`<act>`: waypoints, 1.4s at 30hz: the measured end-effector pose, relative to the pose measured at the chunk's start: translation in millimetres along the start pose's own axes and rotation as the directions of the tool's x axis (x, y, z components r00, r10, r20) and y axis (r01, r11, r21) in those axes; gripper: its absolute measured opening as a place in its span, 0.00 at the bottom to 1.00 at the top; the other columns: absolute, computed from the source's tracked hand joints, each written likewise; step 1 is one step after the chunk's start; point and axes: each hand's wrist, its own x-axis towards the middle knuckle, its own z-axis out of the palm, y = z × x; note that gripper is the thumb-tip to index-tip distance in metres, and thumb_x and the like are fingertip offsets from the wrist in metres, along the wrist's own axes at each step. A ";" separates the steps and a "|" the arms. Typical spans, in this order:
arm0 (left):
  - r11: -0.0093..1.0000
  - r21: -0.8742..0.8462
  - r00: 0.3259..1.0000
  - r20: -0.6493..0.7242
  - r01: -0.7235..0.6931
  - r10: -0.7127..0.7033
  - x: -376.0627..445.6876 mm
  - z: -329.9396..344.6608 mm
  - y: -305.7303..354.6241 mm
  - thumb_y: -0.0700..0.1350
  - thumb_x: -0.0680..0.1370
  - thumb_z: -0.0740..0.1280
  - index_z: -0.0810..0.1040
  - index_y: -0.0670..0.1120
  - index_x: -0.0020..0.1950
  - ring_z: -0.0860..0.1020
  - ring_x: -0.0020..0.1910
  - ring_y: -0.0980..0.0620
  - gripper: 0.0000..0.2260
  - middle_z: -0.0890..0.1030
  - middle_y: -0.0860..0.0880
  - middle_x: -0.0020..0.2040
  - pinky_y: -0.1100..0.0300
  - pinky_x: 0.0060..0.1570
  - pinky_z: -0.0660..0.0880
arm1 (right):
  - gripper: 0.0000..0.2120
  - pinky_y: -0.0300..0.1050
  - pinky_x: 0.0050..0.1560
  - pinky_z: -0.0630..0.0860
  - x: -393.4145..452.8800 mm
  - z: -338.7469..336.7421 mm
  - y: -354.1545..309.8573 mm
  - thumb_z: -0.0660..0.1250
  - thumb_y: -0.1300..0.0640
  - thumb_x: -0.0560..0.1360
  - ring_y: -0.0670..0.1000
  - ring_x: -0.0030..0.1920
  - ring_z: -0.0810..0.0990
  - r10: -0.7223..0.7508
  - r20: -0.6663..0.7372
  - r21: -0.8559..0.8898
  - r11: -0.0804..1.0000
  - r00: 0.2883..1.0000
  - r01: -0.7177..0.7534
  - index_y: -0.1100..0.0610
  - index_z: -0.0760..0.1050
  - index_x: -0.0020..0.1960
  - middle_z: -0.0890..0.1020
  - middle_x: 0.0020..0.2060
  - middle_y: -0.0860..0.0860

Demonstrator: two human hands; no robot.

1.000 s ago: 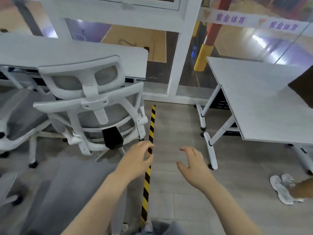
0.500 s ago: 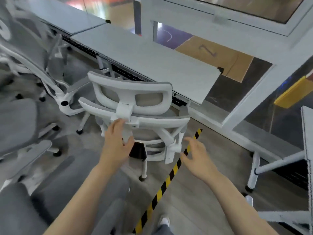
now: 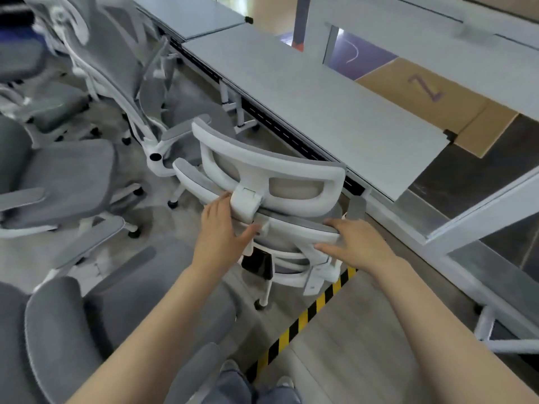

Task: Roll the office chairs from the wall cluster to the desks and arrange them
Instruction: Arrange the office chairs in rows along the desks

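The left hand (image 3: 223, 233) grips the top rail of the backrest of a white-framed office chair with grey mesh (image 3: 271, 205), fingers hooked over the far side beside the headrest bracket and thumb lying along the near face. That chair stands just in front of the long pale grey desk (image 3: 315, 97), its back toward the camera and its headrest close to the desk edge. To its left, further grey-and-white office chairs (image 3: 73, 170) crowd together, some touching, with one tall mesh backrest (image 3: 116, 53) rising near the desk row. The right hand (image 3: 354, 244) holds the right end of the same rail, fingers curled over the top and thumb against the underside. A yellow-and-black striped floor tape (image 3: 303, 316) runs diagonally under the chair's base across the grey wood-look floor (image 3: 364, 345).
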 end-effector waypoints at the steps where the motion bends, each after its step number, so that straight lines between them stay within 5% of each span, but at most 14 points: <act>1: 1.000 -0.001 1.000 -0.008 -0.012 0.012 0.5 -1.0 -2.0 0.58 0.73 0.70 0.67 0.45 0.69 0.63 0.70 0.48 0.30 0.68 0.50 0.70 0.52 0.68 0.66 | 0.31 0.50 0.64 0.71 2.2 -1.9 -1.3 0.62 0.34 0.75 0.51 0.64 0.75 -0.015 0.024 -0.019 1.000 1.000 0.015 0.49 0.67 0.72 0.77 0.66 0.47; 4: 0.999 -0.030 1.000 -0.004 -0.018 0.018 4.3 -4.2 -12.2 0.56 0.75 0.69 0.66 0.49 0.70 0.66 0.69 0.50 0.27 0.70 0.52 0.70 0.49 0.68 0.67 | 0.29 0.47 0.57 0.75 12.7 -5.7 -8.7 0.63 0.34 0.74 0.49 0.61 0.77 -0.059 0.122 -0.036 0.997 0.991 0.064 0.43 0.67 0.72 0.79 0.63 0.45; 13: 0.911 -0.348 0.974 0.031 0.220 -0.223 32.1 -19.4 -20.7 0.52 0.70 0.75 0.67 0.52 0.70 0.70 0.63 0.59 0.31 0.71 0.58 0.62 0.60 0.62 0.67 | 0.39 0.45 0.67 0.66 43.3 0.3 -37.6 0.68 0.38 0.71 0.50 0.72 0.65 -0.087 0.365 0.097 0.994 0.927 0.055 0.41 0.55 0.77 0.65 0.75 0.44; 17: 0.886 -0.387 0.966 0.067 0.254 -0.248 44.1 -30.8 -35.6 0.54 0.67 0.76 0.70 0.55 0.68 0.73 0.62 0.57 0.31 0.73 0.55 0.63 0.54 0.63 0.72 | 0.38 0.47 0.65 0.69 47.3 8.9 -59.6 0.68 0.40 0.72 0.50 0.70 0.68 -0.083 0.317 0.127 0.991 0.945 0.045 0.42 0.55 0.77 0.67 0.73 0.45; 21: 0.910 -0.360 0.979 0.062 0.206 -0.197 52.6 -47.0 -51.7 0.47 0.73 0.74 0.71 0.53 0.67 0.73 0.55 0.65 0.24 0.75 0.56 0.60 0.73 0.49 0.71 | 0.36 0.50 0.61 0.74 50.7 19.5 -81.9 0.66 0.43 0.71 0.52 0.64 0.74 -0.087 0.279 0.160 0.986 0.956 0.043 0.42 0.57 0.76 0.73 0.68 0.47; 25: 0.933 -0.312 0.984 0.080 0.178 -0.161 59.4 -66.1 -68.9 0.49 0.74 0.72 0.70 0.55 0.70 0.73 0.55 0.60 0.25 0.74 0.57 0.59 0.62 0.56 0.71 | 0.36 0.50 0.64 0.72 55.8 26.0 -105.8 0.66 0.45 0.71 0.53 0.68 0.71 -0.089 0.267 0.186 0.982 0.960 0.039 0.44 0.57 0.77 0.70 0.71 0.48; 29: 0.944 -0.288 0.986 0.072 0.162 -0.148 59.9 -81.3 -80.7 0.47 0.75 0.72 0.69 0.54 0.70 0.71 0.49 0.71 0.24 0.73 0.64 0.54 0.77 0.45 0.66 | 0.36 0.51 0.62 0.73 56.2 34.3 -126.7 0.65 0.45 0.70 0.53 0.66 0.72 -0.092 0.241 0.226 0.974 0.966 0.036 0.44 0.59 0.76 0.72 0.69 0.47; 32: 0.949 -0.279 0.988 0.080 0.150 -0.133 59.6 -91.6 -86.3 0.46 0.76 0.71 0.68 0.54 0.70 0.70 0.49 0.74 0.24 0.72 0.62 0.56 0.77 0.44 0.67 | 0.32 0.50 0.59 0.75 56.4 36.2 -140.6 0.65 0.47 0.70 0.53 0.62 0.74 -0.096 0.217 0.248 0.968 0.971 0.041 0.44 0.63 0.73 0.75 0.65 0.47; 36: 0.966 -0.231 0.993 0.070 0.112 -0.098 62.0 -100.1 -89.4 0.42 0.77 0.70 0.66 0.58 0.58 0.67 0.45 0.81 0.18 0.68 0.66 0.50 0.83 0.43 0.63 | 0.28 0.51 0.56 0.76 60.8 37.0 -155.0 0.65 0.46 0.70 0.53 0.59 0.76 -0.083 0.198 0.237 0.971 0.977 0.034 0.45 0.67 0.69 0.77 0.62 0.48; 39: 0.967 -0.223 0.991 0.088 0.120 -0.103 69.7 -105.1 -95.1 0.45 0.77 0.70 0.68 0.56 0.64 0.70 0.49 0.74 0.19 0.71 0.65 0.54 0.79 0.46 0.65 | 0.27 0.52 0.58 0.76 65.9 37.2 -164.4 0.66 0.45 0.70 0.54 0.59 0.76 -0.067 0.194 0.230 0.973 0.979 0.021 0.47 0.68 0.68 0.77 0.63 0.49; 42: 0.957 -0.237 0.983 0.122 0.165 -0.140 77.5 -109.1 -96.5 0.48 0.76 0.70 0.63 0.54 0.74 0.72 0.59 0.58 0.28 0.73 0.59 0.60 0.61 0.57 0.70 | 0.26 0.52 0.57 0.76 70.2 36.5 -170.9 0.66 0.44 0.70 0.53 0.58 0.76 -0.061 0.186 0.239 0.971 0.981 0.015 0.47 0.69 0.67 0.78 0.61 0.48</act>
